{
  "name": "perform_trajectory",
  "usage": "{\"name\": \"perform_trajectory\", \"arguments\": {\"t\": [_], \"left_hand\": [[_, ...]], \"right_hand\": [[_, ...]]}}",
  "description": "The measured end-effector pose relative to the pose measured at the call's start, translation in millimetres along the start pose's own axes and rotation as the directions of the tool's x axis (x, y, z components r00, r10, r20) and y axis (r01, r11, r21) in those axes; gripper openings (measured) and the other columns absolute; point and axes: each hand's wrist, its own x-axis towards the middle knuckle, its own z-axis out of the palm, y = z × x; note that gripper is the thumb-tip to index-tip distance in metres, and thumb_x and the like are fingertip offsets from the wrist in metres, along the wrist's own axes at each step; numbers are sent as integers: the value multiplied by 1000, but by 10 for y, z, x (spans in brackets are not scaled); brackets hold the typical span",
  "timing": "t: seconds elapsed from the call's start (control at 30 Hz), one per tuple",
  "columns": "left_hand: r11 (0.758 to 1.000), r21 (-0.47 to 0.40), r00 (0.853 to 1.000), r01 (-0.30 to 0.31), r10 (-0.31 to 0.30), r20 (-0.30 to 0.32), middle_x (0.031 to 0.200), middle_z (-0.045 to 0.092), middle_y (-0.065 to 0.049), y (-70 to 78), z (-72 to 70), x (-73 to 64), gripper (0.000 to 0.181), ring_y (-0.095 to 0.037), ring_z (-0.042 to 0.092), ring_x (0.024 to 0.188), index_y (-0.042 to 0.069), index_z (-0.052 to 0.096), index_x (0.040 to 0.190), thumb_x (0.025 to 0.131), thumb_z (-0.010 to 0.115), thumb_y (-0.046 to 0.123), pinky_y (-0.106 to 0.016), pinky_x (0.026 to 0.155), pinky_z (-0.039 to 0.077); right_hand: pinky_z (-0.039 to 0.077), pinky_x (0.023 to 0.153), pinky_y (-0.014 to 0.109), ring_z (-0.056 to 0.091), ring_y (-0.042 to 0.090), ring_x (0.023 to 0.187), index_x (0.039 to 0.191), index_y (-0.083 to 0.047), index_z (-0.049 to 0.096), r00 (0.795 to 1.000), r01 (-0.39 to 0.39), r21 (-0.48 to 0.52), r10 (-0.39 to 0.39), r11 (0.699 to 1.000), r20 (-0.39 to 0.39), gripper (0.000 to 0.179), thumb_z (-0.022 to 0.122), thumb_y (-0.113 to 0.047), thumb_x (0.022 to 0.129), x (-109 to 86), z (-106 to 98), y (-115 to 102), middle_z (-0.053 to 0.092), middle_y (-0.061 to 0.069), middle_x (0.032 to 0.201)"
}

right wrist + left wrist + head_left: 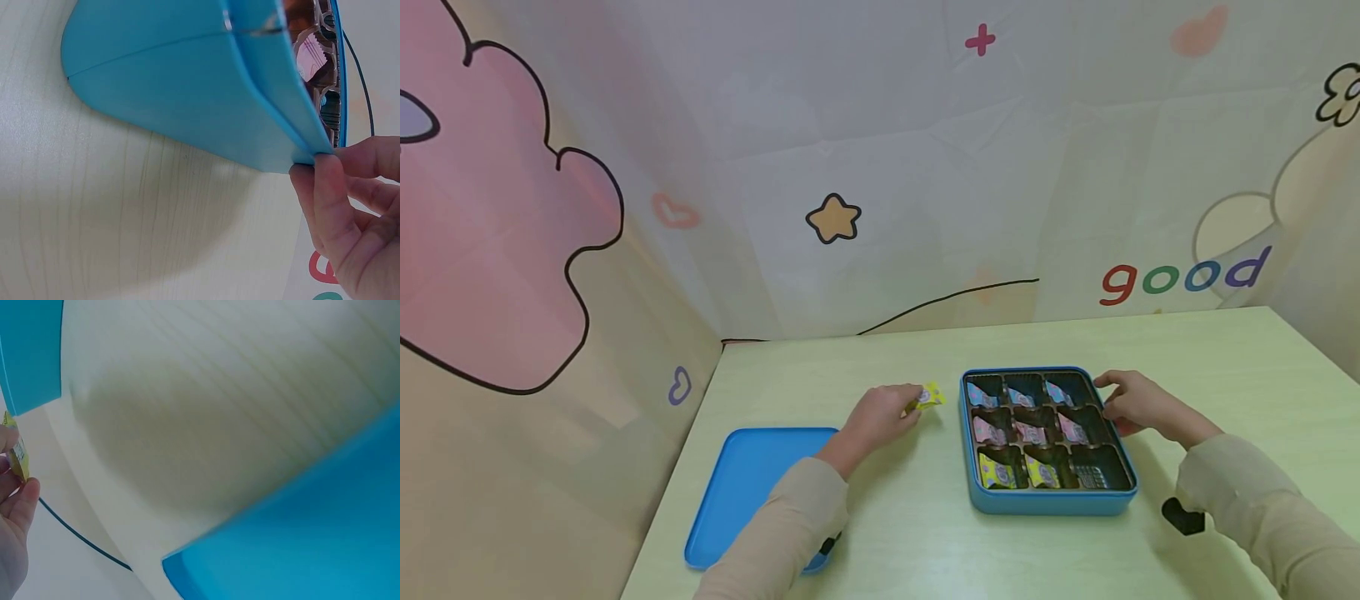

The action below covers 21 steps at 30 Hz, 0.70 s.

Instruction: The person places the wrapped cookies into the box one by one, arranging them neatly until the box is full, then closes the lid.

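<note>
My left hand (883,414) pinches a small yellow wrapped candy (931,395) between thumb and fingers, over the table left of the blue tin (1051,502). In the left wrist view the candy (19,456) shows at the far left edge. The tin has a dark divided tray: blue packets (1024,397) in the back row, pink packets (1030,432) in the middle, two yellow packets (997,473) in front. Its front right compartment shows a ribbed bottom. My right hand (1146,406) holds the tin's right rim near the back corner, its fingertips (328,165) at the edge.
A blue lid (752,475) lies on the table to the left, partly under my left forearm. The pale wooden table (910,542) runs back to a printed cloth wall (925,208). A dark object (1183,517) shows beside my right sleeve.
</note>
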Motion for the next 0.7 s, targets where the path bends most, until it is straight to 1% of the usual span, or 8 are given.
{"name": "perform_trajectory", "arguments": {"t": [0.1,0.17,0.37,0.47,0.6,0.7], "left_hand": [[1000,-14,1000,14,-14,17,101,66,0,44,-13,17,25,-7,57,73,11,59,107,84,58,21,-19,68,48],[1000,-23,1000,11,-10,19,103,65,0,81,-23,32,26,-7,57,74,11,59,109,84,58,22,-18,68,48],[999,-30,999,-43,44,16,88,66,5,209,-44,82,17,-4,51,66,13,59,98,85,58,23,-14,61,43],[998,-23,998,-64,64,19,85,64,6,262,-47,96,16,-3,49,65,14,59,97,85,57,24,-14,60,42],[996,-16,996,-88,89,19,83,64,7,309,-44,101,17,-2,49,65,14,59,98,85,57,25,-13,59,41],[996,-10,995,-94,94,24,89,65,6,339,-43,102,24,-2,53,69,14,59,106,85,56,26,-13,64,45]], "right_hand": [[54,58,33,58,15,61,123,18,28,1000,0,2,0,1000,0,52,49,1,79,2,1,3,55,29,93],[54,58,33,58,15,62,123,18,28,1000,0,4,0,1000,0,52,49,1,79,4,0,5,55,28,93],[54,59,33,57,15,63,123,18,29,1000,-7,4,7,1000,2,51,49,1,79,6,-8,0,55,28,93],[54,59,34,57,16,64,123,18,29,1000,-10,7,10,1000,4,51,49,1,79,6,-10,-5,54,28,93],[54,59,34,58,16,64,123,18,29,1000,-10,9,10,1000,5,52,49,1,79,4,-8,-7,54,29,94],[54,59,34,58,16,65,123,18,28,1000,-9,13,9,1000,4,52,49,1,79,0,-4,-7,54,29,94]]}}
